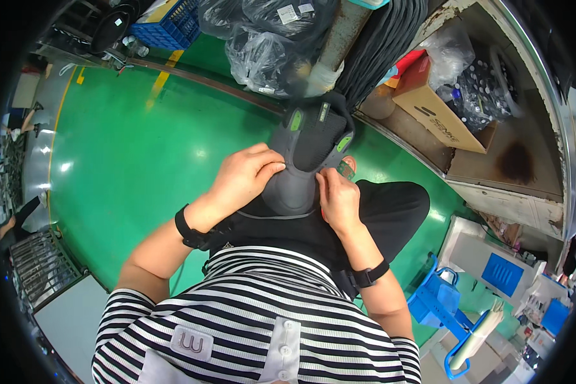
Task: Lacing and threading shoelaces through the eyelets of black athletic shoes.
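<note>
A dark grey shoe (292,190) with small green accents on its sides is in front of my lap, its toe toward me and its opening facing up. My left hand (242,171) pinches at the shoe's left side, with thumb and forefinger close together. On the opposite side, my right hand (340,200) is closed, its fingertips against the edge of the upper. Whether either hand holds a lace or other small piece between the fingertips cannot be made out. A thick bundle of black cords (384,48) hangs just beyond the shoe.
Dark plastic bags (262,61) lie beyond the shoe, near a blue crate (168,27). At the right, a worn cabinet (512,198) holds a cardboard box (438,105) and bagged small parts. A blue chair-like frame (438,297) stands at lower right on the green floor (128,141).
</note>
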Demonstrator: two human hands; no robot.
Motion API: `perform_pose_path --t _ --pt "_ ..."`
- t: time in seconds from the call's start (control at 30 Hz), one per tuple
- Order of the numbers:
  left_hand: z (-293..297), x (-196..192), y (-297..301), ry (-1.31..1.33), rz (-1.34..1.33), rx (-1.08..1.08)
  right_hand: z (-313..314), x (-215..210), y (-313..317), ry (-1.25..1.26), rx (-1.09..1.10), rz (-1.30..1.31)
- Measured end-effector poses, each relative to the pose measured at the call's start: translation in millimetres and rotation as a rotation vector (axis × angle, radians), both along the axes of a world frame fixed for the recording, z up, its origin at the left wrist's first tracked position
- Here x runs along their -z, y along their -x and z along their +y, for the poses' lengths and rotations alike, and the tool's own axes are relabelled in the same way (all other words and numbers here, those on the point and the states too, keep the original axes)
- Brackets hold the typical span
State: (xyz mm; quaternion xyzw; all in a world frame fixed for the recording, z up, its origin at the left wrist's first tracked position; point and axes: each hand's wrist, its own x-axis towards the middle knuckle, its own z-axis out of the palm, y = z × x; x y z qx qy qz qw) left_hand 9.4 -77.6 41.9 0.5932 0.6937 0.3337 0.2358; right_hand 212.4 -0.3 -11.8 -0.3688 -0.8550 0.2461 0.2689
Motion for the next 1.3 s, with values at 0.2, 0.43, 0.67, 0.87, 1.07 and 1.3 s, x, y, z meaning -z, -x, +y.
perform_pose_path --t 0.2,0.43,0.67,0.87,1.07,1.3 --pt "-5.7 -2.3 -10.2 0.022 0.283 -0.092 7.3 -4.2 -9.3 0.113 -0.078 -0.058" --pt "2.3 7.6 -11.8 -0.063 0.501 0.059 7.6 -2.1 -11.5 0.142 -0.063 0.021" --pt "43.8 9.8 5.1 0.79 -0.579 -0.046 13.3 0.4 -12.3 0.089 -0.083 -0.022" --pt "54.0 -14.1 7.0 0.487 0.398 0.376 25.1 -24.8 -15.0 -0.033 -0.168 -0.228" --pt "69.6 -28.4 17.3 -0.165 0.68 0.842 53.8 -43.9 1.3 -0.335 -0.448 -0.239" --pt "87.0 -20.4 23.2 -0.001 0.563 0.887 71.3 -50.3 1.6 -0.107 -0.505 -0.321"
